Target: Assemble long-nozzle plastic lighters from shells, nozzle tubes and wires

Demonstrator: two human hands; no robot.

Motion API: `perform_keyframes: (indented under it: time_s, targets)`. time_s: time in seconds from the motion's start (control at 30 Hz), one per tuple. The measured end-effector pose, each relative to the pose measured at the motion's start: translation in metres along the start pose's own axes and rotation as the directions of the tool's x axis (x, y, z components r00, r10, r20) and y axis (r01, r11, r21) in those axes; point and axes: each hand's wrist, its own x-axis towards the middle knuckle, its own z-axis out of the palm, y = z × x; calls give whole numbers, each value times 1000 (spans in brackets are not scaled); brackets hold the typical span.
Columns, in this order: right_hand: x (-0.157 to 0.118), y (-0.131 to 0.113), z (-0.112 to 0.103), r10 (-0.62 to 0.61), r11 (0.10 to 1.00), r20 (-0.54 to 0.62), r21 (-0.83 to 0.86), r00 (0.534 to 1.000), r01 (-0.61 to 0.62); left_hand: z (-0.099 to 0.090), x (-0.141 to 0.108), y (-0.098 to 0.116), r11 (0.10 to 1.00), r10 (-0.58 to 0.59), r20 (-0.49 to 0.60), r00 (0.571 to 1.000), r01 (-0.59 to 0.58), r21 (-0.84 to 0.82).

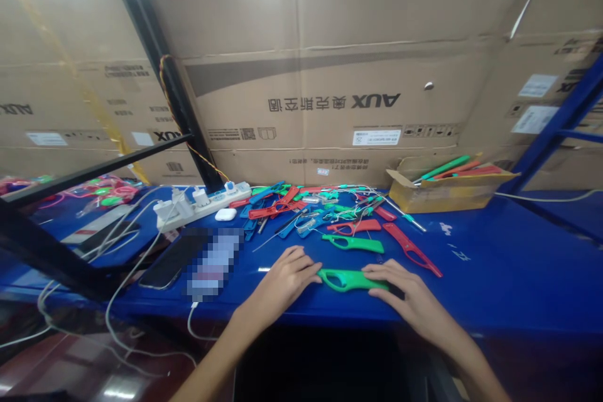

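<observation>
A green plastic lighter casing (pixel 346 280) lies level near the front edge of the blue table. My left hand (pixel 293 275) pinches its narrow left tip, and a metal piece shows just left of those fingers. Around the wide right end of the casing, my right hand (pixel 400 289) has its fingers and thumb closed. Just behind is a second green casing (pixel 360 244), with a red casing (pixel 355 227) beyond it. Another red casing (pixel 414 250) lies slanted to the right. Further back, blue, red and green parts (pixel 306 217) are heaped together with thin wires.
A yellowish cardboard box (pixel 443 196) holding green and red lighters stands at the back right. On the left are a white power strip (pixel 207 206), a white earbud case (pixel 225 215), a black phone (pixel 174 260), a blurred lit phone (pixel 214 264) and cables. Large cartons (pixel 330 25) stand behind.
</observation>
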Motion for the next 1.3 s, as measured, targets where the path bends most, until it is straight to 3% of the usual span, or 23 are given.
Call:
perform_keyframes:
  time_s: [0.13,0.53,0.7,0.9,1.3]
  targets:
    - [-1,1,1,-2,1000,-10,13,1000,3,-3,3,0,997,0,13,1000,1,-75]
    - [-3,3,5,-52,998,-26,37,998,53,-27,15,5,972,-53,206,977,98,-215]
    - [-2,0,4,-55,998,-55,15,997,55,-24,14,6,981,-85,189,978,115,-154]
    - [-2,-10,-2,61,998,-24,7,998,-61,-17,5,15,986,-127,134,983,139,-87]
    - [2,-8,1,37,999,-27,-15,999,-37,-9,7,26,990,-128,102,987,133,-45]
